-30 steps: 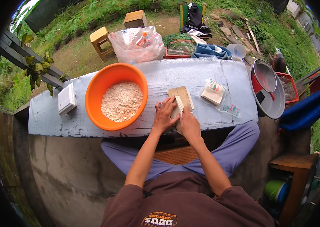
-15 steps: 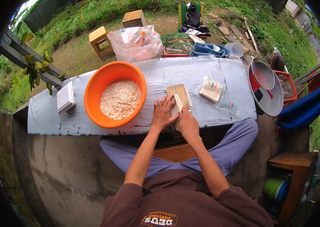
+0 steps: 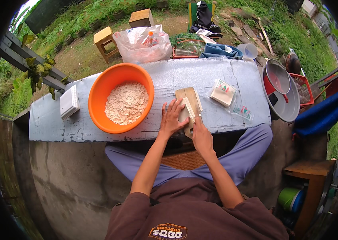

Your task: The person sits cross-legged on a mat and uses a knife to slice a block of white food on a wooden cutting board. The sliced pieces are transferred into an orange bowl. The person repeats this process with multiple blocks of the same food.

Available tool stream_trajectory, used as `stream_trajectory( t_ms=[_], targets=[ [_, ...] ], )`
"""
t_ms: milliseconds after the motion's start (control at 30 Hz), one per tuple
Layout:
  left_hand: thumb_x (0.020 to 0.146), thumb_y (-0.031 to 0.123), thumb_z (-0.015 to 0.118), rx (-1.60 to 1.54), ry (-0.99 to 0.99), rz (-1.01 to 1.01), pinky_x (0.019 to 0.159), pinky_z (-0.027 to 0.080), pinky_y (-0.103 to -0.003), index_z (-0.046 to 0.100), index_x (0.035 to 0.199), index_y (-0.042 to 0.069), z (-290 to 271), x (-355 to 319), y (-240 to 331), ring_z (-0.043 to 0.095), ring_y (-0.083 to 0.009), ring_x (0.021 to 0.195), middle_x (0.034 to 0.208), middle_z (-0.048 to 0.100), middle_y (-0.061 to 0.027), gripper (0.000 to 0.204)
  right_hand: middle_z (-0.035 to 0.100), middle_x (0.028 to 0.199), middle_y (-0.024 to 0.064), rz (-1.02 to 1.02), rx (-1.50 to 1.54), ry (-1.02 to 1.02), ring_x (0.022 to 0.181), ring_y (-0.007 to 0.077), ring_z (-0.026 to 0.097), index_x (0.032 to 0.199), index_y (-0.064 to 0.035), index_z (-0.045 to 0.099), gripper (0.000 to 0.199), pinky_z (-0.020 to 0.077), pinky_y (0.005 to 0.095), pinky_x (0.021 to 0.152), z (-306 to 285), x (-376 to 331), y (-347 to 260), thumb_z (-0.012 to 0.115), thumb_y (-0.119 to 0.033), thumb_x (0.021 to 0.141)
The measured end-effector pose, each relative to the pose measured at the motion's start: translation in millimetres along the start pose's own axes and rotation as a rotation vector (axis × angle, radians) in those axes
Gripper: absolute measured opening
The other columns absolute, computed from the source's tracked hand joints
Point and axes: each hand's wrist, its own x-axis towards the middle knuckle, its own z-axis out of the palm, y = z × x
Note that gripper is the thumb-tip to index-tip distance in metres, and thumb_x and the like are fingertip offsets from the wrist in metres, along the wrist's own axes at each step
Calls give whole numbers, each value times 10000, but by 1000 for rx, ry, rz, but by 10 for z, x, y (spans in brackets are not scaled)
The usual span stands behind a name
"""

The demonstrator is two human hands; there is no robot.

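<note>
On a small wooden cutting board (image 3: 193, 95) lies a stack of thin pale sheets (image 3: 183, 114). My left hand (image 3: 171, 119) presses on the stack, fingertips along its left side and thumb across its near end. A narrow pale strip (image 3: 188, 107) runs along the stack's right edge, and another strip (image 3: 198, 101) lies at the board's right edge. My right hand (image 3: 202, 137) is closed around what looks like a knife at the board's near right; its handle is hidden in the fist and the blade is hard to make out.
Left of the board stands an orange basin (image 3: 93, 108) of small pale cut pieces. A white box-shaped device (image 3: 69, 102) sits at the table's left end. Right of the board lies an opened pack of pale sheets (image 3: 223, 94). A metal basin (image 3: 291, 110) with a strainer is beyond the table's right end.
My right hand has shifted slightly toward me and to the right. More of the narrow strip beside the stack now shows. My left hand stays about where it was.
</note>
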Motion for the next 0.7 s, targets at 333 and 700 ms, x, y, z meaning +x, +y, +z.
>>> stream_trajectory(
  t_ms=[333, 700],
  targets=[
    [785, 413, 714, 5, -8, -14, 1198, 140, -492, 601, 1249, 93, -18, 3, 17, 348, -258, 1433, 1518, 451, -56, 574, 669, 927, 222, 23, -48, -13, 802, 480, 663, 1124, -74, 439, 149, 538, 580, 684, -3, -189, 89, 451, -190, 1031],
    [782, 420, 712, 38, 0, -18, 1201, 132, -497, 618, 1226, 94, -11, -2, 33, 340, -258, 1432, 1519, 453, -43, 558, 644, 901, 225, 65, -9, 9, 792, 491, 620, 1057, -57, 431, 135, 492, 587, 652, -12, -449, 132, 455, -189, 1045]
  ],
)
